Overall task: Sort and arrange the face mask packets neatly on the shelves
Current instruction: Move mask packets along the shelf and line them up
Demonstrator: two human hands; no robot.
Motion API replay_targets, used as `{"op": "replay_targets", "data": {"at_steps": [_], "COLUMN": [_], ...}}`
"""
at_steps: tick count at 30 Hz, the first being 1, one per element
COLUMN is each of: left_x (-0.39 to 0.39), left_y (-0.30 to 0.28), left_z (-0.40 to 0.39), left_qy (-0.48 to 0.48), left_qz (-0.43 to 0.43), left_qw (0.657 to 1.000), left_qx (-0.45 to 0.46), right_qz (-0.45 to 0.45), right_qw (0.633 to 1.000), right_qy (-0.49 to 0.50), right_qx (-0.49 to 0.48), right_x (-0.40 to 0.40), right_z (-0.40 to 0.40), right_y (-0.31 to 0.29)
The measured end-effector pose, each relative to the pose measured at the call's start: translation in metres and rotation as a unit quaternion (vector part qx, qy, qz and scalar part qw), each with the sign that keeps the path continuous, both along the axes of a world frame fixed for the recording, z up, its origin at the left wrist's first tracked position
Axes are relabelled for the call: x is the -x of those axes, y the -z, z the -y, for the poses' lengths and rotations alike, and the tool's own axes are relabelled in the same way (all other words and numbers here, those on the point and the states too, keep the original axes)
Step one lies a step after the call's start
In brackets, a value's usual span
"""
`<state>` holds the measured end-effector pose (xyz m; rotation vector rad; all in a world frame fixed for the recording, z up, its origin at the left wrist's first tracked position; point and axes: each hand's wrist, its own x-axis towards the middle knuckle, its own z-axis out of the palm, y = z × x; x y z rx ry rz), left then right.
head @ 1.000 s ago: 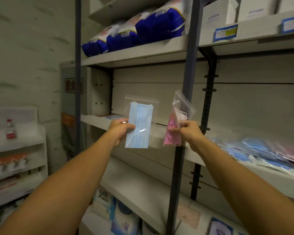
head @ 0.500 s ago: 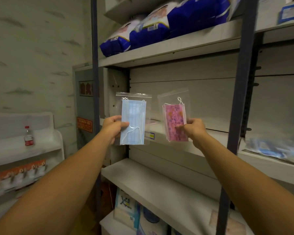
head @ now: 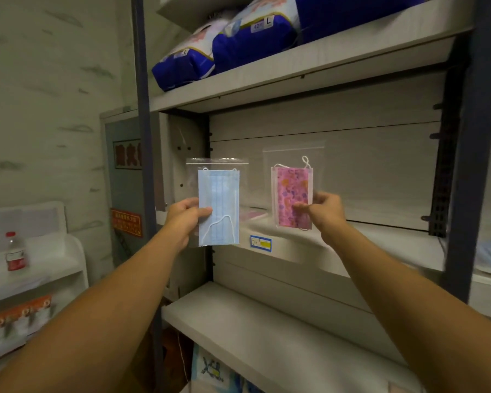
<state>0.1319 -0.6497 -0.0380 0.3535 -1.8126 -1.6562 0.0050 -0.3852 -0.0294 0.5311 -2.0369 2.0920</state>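
Near: left hand (head: 185, 215) pinches the blue mask packet (head: 218, 207) at its left edge; right hand (head: 322, 209) pinches the pink patterned packet (head: 292, 198) at its right edge. Both grips closed on the bags, which hang upright, side by side, apart. Since a second ago the pink packet has turned face-on and the view has swung left onto this bay.

Beyond: middle shelf (head: 386, 239), one pink packet (head: 253, 215) already lying there. Judgement: placement comes next, sorted by colour.
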Motion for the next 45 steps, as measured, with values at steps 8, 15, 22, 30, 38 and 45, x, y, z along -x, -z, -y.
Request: {"op": "replay_targets", "data": {"at_steps": [8,15,22,30,38,45], "left_x": [0.082,0.136,0.179,0.230,0.270,0.288], "left_y": [-0.024,-0.037,-0.045,-0.043,-0.037,-0.027], "left_z": [0.044,0.082,0.124,0.176,0.210,0.241], "left_qy": [0.019,0.026,0.044,0.084,0.148,0.157], "left_qz": [-0.001,-0.012,-0.005,-0.012,-0.026,-0.028], "left_qw": [1.000,1.000,0.998,0.996,0.987,0.983], "left_qx": [0.018,0.001,-0.035,-0.038,-0.052,-0.096], "right_qz": [-0.019,-0.016,-0.006,-0.004,0.043,0.125], "right_qw": [1.000,0.999,0.999,0.996,0.990,0.985], "right_qy": [0.018,0.028,0.034,0.084,0.125,0.116], "right_qx": [-0.014,-0.010,-0.013,-0.011,0.041,0.030], "right_x": [0.076,0.121,0.150,0.166,0.171,0.177], "right_z": [0.043,0.072,0.105,0.148,0.188,0.219], "right_y": [-0.018,-0.026,-0.017,-0.010,0.002,-0.001]}}
